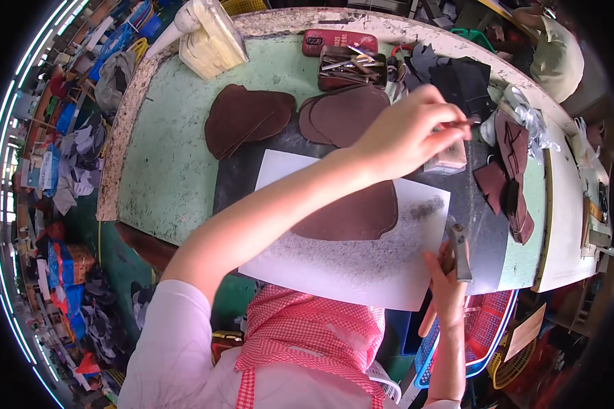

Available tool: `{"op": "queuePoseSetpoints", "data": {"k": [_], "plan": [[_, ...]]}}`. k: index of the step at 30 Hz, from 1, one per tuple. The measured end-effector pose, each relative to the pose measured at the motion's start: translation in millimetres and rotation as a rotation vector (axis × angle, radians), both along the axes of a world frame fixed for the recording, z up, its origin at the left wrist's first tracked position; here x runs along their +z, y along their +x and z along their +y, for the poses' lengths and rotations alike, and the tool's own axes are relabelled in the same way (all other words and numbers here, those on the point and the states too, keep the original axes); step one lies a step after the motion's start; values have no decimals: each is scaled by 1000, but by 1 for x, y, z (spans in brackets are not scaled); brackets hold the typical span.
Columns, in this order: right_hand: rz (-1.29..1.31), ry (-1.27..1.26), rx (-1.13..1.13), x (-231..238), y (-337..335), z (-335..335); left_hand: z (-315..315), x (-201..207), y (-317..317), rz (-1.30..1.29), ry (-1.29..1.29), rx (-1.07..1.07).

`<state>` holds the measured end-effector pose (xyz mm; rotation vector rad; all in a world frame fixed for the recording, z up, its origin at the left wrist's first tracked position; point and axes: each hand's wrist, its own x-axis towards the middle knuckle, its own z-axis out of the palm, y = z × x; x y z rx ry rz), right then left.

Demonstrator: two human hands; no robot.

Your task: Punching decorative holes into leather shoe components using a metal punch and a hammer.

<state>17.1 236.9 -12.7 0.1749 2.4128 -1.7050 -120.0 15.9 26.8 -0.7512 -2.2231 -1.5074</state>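
My left arm reaches across to the right, over the white sheet-like board (341, 286) with dark speckled marks. Between thumb and fingers my left hand (419, 133) pinches a thin dark rod-like piece (462, 123), its kind unclear. Just under that hand sits a small clear-sided box (449, 160), partly hidden. My right hand (447, 283), by the board's right edge, is closed round a hammer (461, 253) with a metal head and a wooden handle. A brown leather piece (348, 217) lies flat on the board, its upper part covered by my left forearm.
Two stacks of brown leather pieces (242, 123) (351, 112) lie beyond the board. Behind stand a tin of metal tools (351, 67) and a red case (338, 42). Brown strips (512, 170) lie at right, baskets (488, 317) below. Another person (556, 58) is at far right.
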Motion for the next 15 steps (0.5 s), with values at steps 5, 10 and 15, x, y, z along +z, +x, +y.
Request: {"op": "queuePoseSetpoints", "data": {"k": [5,10,15], "plan": [[-65,52,27,9,-2,-2,16,-24,-30,181,-355,95],[-17,144,11,18,-2,17,-5,7,-3,118,-89,78],[-63,-22,163,53,-20,-24,-65,6,49,-657,313,-144]]}}
